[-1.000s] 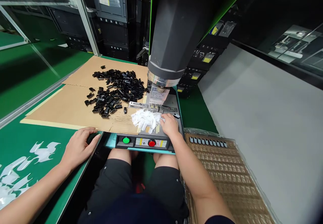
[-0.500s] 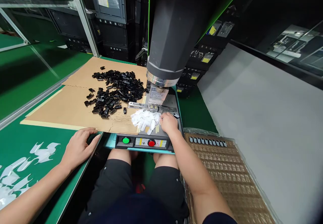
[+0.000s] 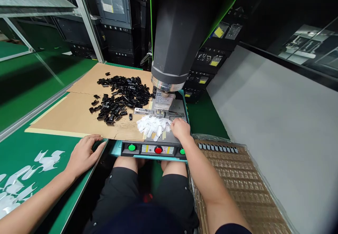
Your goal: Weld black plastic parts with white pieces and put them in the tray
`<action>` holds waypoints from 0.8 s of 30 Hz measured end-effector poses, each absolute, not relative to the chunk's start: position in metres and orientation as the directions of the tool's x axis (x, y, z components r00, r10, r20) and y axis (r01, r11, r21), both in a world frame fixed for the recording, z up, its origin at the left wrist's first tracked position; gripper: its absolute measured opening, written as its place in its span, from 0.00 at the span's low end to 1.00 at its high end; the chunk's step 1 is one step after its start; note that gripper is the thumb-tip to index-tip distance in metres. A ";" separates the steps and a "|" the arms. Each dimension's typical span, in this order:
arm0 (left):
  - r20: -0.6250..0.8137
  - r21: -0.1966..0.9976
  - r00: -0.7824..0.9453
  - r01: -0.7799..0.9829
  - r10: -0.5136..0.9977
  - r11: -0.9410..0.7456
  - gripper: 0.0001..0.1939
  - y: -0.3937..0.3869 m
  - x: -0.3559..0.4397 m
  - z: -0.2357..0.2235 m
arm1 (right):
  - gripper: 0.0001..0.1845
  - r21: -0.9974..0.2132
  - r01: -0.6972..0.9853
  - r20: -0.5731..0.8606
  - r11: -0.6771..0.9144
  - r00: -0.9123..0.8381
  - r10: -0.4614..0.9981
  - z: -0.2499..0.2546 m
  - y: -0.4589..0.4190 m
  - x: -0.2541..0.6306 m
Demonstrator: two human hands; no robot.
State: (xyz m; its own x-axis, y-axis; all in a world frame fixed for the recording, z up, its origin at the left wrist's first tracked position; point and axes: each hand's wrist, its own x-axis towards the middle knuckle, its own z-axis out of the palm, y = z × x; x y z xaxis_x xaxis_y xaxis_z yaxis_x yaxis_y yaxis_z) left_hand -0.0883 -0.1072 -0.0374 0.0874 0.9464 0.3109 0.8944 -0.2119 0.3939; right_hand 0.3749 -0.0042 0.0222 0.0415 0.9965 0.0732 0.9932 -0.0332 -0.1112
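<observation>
My left hand (image 3: 85,154) lies at the front edge of the cardboard sheet (image 3: 55,118), fingers stretched out and holding nothing. At the right side of a heap of small white plastic pieces (image 3: 153,125), my right hand (image 3: 181,128) is closed, its fingertips hidden, so whatever it grips does not show. Just behind the heap is a metal fixture (image 3: 144,111) under the clear block (image 3: 163,100) of a press head (image 3: 170,51). Many small black plastic parts (image 3: 124,95) are piled on the cardboard, left of the press.
A front panel (image 3: 148,149) carries a red button (image 3: 158,150) and green buttons (image 3: 131,147). To my right stands a brown tray (image 3: 237,181) with a row of grey parts (image 3: 218,147). White scraps (image 3: 49,160) lie on the green table at left. Black crates (image 3: 113,7) are stacked behind.
My right hand has shifted slightly right, away from the white heap, uncovering a green button on the panel. My left hand stays on the edge. The camera view has tilted a little.
</observation>
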 end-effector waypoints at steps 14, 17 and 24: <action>0.463 0.458 0.535 0.539 0.707 -0.707 0.24 -0.121 0.061 0.057 | 0.07 -0.905 0.426 -0.155 -0.008 -0.311 0.938 0.039 -0.098 0.345; 0.423 0.517 0.662 0.384 0.618 -0.765 0.24 -0.124 0.093 0.049 | 0.10 -0.918 0.396 -0.173 -0.013 -0.372 0.912 0.036 -0.119 0.334; 0.304 0.735 0.480 0.431 0.823 -0.523 0.17 -0.113 0.098 0.017 | 0.09 -0.882 0.469 -0.062 0.045 -0.210 0.976 0.024 -0.098 0.350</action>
State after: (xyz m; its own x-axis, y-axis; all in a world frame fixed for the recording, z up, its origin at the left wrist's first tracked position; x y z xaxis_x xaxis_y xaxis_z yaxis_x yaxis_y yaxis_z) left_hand 0.0976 -0.1133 0.0167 0.4801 0.8230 0.3037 0.4314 -0.5230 0.7351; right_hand 0.3503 -0.0980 0.0236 -0.2100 0.9757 -0.0618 0.4686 0.0450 -0.8822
